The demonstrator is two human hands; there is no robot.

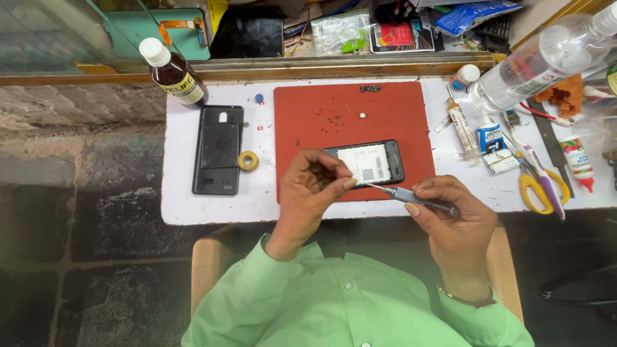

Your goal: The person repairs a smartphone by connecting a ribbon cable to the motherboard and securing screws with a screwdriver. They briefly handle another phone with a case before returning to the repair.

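An opened dark phone (373,162) lies on a red mat (334,115), its white-labelled battery facing up. My left hand (312,189) rests on the phone's left end, thumb and finger pinched at the tip of a small grey screwdriver (411,196). My right hand (450,215) grips the screwdriver's handle, just right of and below the phone. Tiny screws and a small square part (362,115) are scattered on the mat above the phone.
A black phone back cover (218,149) and a yellow tape roll (248,160) lie left of the mat on the white board (186,199). A brown bottle (173,72) stands at back left. Glue tubes (461,125), yellow-handled scissors (536,183), a toothbrush and a clear bottle (546,58) crowd the right.
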